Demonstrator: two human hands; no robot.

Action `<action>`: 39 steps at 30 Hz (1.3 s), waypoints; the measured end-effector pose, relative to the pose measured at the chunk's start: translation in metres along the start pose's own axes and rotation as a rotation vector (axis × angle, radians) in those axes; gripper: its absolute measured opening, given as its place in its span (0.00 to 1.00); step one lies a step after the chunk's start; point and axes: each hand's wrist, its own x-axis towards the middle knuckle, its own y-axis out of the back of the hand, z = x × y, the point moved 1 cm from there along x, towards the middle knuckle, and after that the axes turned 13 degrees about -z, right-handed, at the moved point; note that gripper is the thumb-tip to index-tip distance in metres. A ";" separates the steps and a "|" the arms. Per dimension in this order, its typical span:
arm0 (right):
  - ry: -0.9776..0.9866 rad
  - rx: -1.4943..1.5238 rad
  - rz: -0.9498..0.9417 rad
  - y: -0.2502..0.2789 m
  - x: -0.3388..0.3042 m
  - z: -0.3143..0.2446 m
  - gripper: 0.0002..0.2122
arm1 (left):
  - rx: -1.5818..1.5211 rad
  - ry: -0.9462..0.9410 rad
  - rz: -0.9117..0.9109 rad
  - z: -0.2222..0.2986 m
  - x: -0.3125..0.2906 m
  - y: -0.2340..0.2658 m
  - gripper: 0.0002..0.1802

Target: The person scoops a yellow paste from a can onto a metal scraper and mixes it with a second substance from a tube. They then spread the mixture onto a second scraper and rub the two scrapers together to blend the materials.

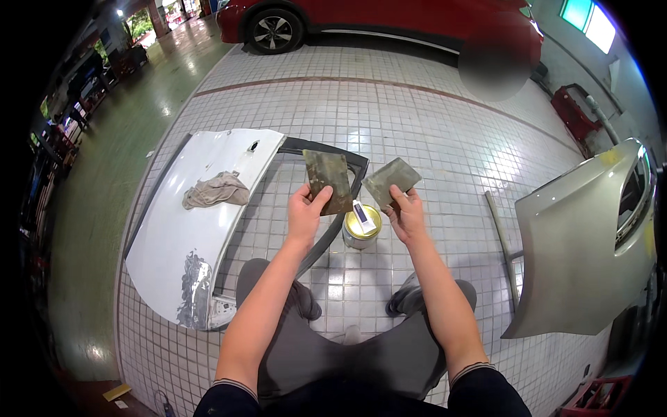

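Observation:
Between thumb and fingers, my left hand [306,215] grips a dark, stained rectangular plate [328,179], perhaps a filler spreader. A second, smaller grey-green plate [390,179] is pinched in my right hand [407,215], tilted beside the first and apart from it. Just below them stands a metal can [359,240] with a yellowish lid, and a white tube [363,217] with a dark label lies on top. To the left, a white car door [177,240] rests on the floor, a bare grey patch [196,281] near its lower end. A crumpled grey rag [217,190] lies on the door.
The door's black window frame [326,240] reaches across the floor beside my left leg. At right stands a silver-beige car body panel [573,250] next to a thin stand bar [501,243]. A red car [389,21] is parked ahead, and a dark red panel [575,115] leans by the wall.

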 end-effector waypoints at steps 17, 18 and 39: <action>0.125 -0.206 0.119 -0.002 0.044 0.007 0.18 | -0.132 0.050 0.094 -0.068 0.096 -0.043 0.25; 0.136 -0.216 0.138 -0.005 0.044 0.007 0.18 | -0.102 0.029 0.119 -0.071 0.097 -0.046 0.28; 0.141 -0.949 -0.166 0.000 0.025 0.027 0.11 | 0.476 -0.202 0.330 -0.075 0.059 -0.024 0.44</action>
